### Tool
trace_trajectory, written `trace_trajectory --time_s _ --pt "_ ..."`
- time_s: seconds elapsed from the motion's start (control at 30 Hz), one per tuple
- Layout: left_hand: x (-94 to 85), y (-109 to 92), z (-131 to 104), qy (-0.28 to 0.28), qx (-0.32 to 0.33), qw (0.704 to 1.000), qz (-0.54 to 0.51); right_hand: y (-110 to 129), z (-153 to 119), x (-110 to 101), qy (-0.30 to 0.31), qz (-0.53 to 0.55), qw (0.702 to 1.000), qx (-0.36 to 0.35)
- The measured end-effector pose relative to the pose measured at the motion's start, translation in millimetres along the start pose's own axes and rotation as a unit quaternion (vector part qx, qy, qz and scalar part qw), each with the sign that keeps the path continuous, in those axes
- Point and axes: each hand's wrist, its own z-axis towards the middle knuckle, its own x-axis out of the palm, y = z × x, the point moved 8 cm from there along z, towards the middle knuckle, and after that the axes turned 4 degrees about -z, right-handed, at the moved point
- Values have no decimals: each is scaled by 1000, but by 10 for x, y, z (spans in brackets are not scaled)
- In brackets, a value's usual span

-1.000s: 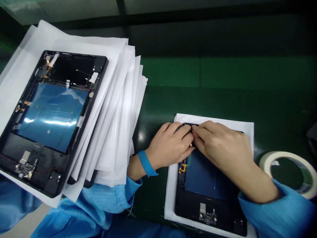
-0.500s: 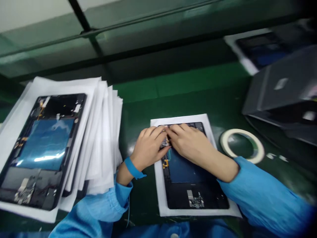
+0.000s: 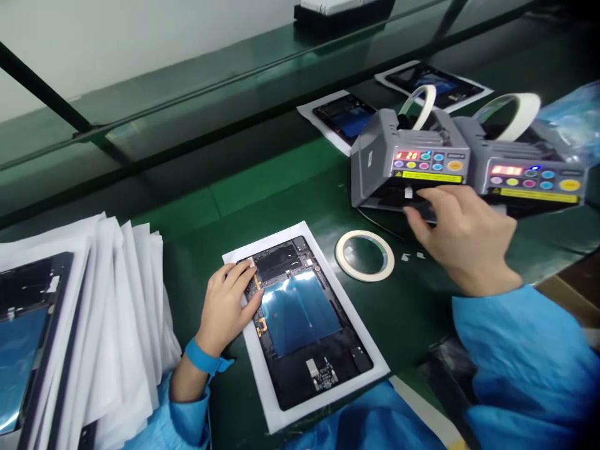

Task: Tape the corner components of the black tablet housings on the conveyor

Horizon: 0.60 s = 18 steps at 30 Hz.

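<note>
Two hands split up: left hand [image 3: 227, 306] pressed flat on the open tablet [image 3: 300, 322], right hand [image 3: 462, 234] pinching at the tape dispenser [image 3: 407, 165], so tape could easily get creased.

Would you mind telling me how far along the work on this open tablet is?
Done: the tablet lies open on its white sheet. In hand: the left hand presses its upper-left corner, while the right hand reaches the slot of the tape dispenser, fingers apparently on a strip. Left: that strip is not on the tablet yet, and a stack of more units waits at the left.
</note>
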Motion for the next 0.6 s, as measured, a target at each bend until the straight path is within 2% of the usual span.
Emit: trace_trajectory --time_s 0.13,0.3,0.37,0.5,0.6 --pt "-5 3 6 4 -3 1000 -7 -111 37 103 54 0 998 17" --pt "-13 1 7 -1 -5 1000 -16 -95 117 143 91 3 996 18" --pt "-11 -5 4 -1 -6 1000 -16 -88 126 110 84 6 996 17" --pt "-11 -15 -4 0 -9 1000 -14 -84 95 -16 33 12 999 8" --pt "-15 -19 -2 -1 -8 1000 -12 -37 64 -6 27 -2 999 -18"
